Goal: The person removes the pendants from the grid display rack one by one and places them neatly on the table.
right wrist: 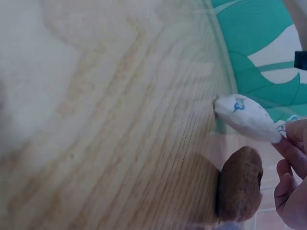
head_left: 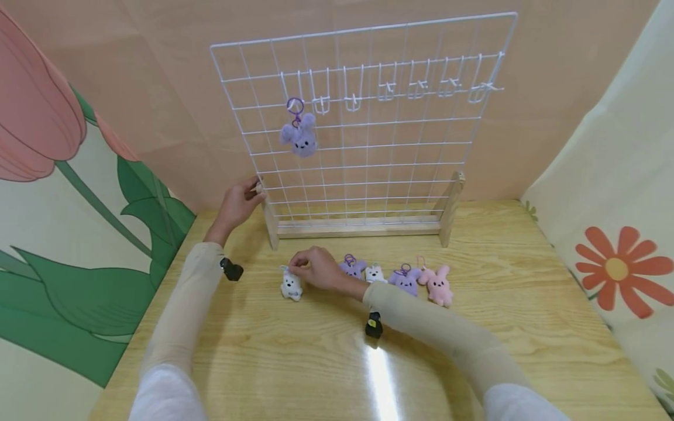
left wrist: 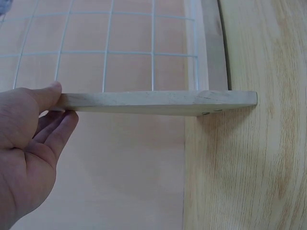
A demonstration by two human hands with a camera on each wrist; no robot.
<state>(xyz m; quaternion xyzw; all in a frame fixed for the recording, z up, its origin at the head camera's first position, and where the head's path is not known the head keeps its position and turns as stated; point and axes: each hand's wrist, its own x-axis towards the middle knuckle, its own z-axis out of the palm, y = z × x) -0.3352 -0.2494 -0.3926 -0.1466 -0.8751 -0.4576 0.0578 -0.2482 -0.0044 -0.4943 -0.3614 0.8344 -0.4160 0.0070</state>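
My left hand [head_left: 238,206] grips the upper end of the rack's left wooden upright [left wrist: 144,100] between thumb and fingers. My right hand [head_left: 322,270] pinches the top loop of a white plush dog keychain [head_left: 291,287], whose body hangs below the fingertips, close to the tabletop. Beside it in the right wrist view stands a brown plush [right wrist: 241,186], hidden behind the hand from the head camera. A purple plush bunny keychain [head_left: 301,140] hangs on the leftmost hook of the white wire grid rack [head_left: 363,145].
Right of my right hand lie purple plush keychains [head_left: 404,283], another white dog [head_left: 375,273] and a pink bunny [head_left: 438,286]. Several white hooks [head_left: 418,88] jut from the grid. The wooden base [head_left: 358,228] stands on the table [head_left: 295,362], near the back wall.
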